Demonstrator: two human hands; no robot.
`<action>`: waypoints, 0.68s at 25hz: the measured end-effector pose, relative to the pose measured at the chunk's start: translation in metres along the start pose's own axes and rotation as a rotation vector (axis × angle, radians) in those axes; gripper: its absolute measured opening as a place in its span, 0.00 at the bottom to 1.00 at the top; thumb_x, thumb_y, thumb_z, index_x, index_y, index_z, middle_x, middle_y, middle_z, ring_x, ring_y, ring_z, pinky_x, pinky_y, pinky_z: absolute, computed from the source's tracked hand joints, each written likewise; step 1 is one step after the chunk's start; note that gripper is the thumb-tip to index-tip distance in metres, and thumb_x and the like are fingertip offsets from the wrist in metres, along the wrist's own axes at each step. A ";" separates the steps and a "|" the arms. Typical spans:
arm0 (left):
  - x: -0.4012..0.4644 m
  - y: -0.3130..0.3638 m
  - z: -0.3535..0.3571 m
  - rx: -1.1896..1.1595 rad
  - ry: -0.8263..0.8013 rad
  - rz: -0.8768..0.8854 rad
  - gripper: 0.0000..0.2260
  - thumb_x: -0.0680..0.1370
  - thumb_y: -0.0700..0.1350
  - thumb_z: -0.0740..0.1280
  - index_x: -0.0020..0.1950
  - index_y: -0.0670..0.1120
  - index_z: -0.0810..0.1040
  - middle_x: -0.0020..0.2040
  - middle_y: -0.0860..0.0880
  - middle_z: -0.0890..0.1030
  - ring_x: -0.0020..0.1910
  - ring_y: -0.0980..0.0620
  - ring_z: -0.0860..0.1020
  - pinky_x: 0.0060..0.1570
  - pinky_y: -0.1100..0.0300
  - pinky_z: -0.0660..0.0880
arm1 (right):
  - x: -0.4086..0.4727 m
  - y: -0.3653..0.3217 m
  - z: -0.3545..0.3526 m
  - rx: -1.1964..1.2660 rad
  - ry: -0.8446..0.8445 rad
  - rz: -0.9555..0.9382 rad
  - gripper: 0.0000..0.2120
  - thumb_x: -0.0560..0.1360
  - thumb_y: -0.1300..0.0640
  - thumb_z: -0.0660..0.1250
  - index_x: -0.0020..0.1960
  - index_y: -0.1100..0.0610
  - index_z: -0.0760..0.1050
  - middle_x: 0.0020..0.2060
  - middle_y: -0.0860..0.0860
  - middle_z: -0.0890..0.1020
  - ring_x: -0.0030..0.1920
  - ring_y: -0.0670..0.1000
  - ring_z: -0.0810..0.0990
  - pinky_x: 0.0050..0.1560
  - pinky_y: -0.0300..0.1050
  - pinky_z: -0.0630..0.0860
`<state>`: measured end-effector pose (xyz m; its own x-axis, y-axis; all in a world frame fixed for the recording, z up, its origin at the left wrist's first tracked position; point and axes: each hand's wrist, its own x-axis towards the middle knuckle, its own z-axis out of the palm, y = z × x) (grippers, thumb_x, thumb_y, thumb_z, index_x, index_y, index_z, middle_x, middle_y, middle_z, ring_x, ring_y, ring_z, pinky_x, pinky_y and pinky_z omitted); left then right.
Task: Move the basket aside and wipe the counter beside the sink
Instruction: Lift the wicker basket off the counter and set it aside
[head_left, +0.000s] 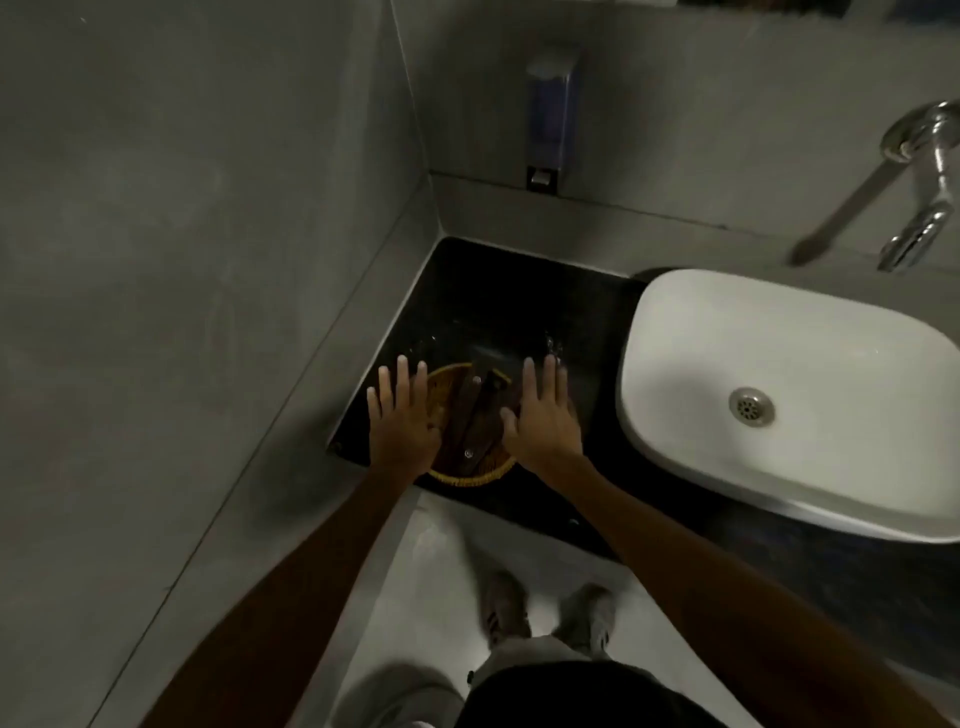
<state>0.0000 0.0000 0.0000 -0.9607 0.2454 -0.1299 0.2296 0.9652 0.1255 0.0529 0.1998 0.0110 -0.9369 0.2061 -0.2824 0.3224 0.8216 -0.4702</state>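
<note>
A round woven yellow basket (470, 477) with dark brown items in it stands on the black counter (498, 301), near the counter's front left edge. My left hand (402, 415) hovers over the basket's left side, fingers spread and flat. My right hand (543, 413) hovers over its right side, also spread. Neither hand has hold of anything; whether they touch the rim I cannot tell. The hands hide much of the basket. To the right on the same counter rests a white oval sink (779, 364). No cloth is in view.
Grey walls close the counter in on the left and at the back. A soap dispenser (550, 114) hangs on the back wall. A chrome tap (924, 182) juts out above the sink. Below are the pale floor and my shoes (545, 608).
</note>
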 end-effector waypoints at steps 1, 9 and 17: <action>0.005 -0.006 0.008 0.006 -0.063 -0.003 0.37 0.85 0.59 0.57 0.86 0.47 0.41 0.86 0.41 0.41 0.85 0.36 0.42 0.82 0.37 0.49 | -0.001 0.000 0.010 0.055 -0.083 0.092 0.42 0.83 0.43 0.59 0.85 0.54 0.38 0.85 0.58 0.38 0.85 0.65 0.42 0.80 0.67 0.61; 0.012 -0.013 0.026 -0.352 -0.105 -0.102 0.35 0.83 0.38 0.63 0.86 0.48 0.50 0.83 0.39 0.57 0.69 0.30 0.75 0.66 0.37 0.76 | -0.014 -0.005 0.026 0.420 -0.122 0.278 0.31 0.75 0.57 0.69 0.74 0.54 0.61 0.66 0.59 0.76 0.66 0.66 0.78 0.67 0.65 0.77; -0.146 0.075 0.036 -0.631 0.030 -0.152 0.33 0.81 0.52 0.62 0.84 0.49 0.55 0.81 0.42 0.62 0.73 0.38 0.72 0.65 0.41 0.75 | -0.142 0.090 -0.030 0.412 -0.088 0.099 0.23 0.73 0.56 0.69 0.66 0.50 0.67 0.47 0.43 0.79 0.50 0.51 0.84 0.55 0.58 0.84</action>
<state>0.1631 0.0395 -0.0072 -0.9813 0.0987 -0.1654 -0.0364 0.7480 0.6627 0.2106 0.2603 0.0340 -0.8895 0.2125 -0.4045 0.4537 0.5157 -0.7267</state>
